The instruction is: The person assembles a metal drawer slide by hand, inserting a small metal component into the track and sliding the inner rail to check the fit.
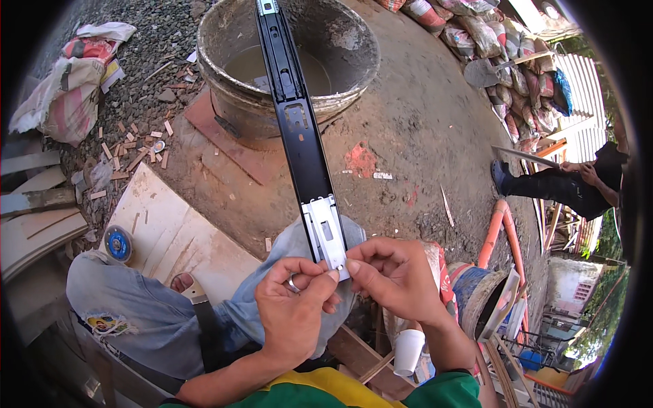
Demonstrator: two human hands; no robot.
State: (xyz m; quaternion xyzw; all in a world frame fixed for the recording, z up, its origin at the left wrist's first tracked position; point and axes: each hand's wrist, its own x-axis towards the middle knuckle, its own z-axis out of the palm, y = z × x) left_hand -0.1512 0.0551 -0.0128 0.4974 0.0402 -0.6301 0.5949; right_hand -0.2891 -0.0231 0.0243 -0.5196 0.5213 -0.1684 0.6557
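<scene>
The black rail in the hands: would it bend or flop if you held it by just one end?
Probably not. The rail looks like metal and stays straight though both hands, left and right, grip only its near end. Being long, it likely feels front-heavy. Its smooth finish might be a bit slippery.

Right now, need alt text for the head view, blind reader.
Both hands, left hand and right hand, pinch the silver end of a long black drawer slide that points away over a mortar-crusted bucket. Dirt ground, wood scraps and stacked sacks surround it.
</scene>
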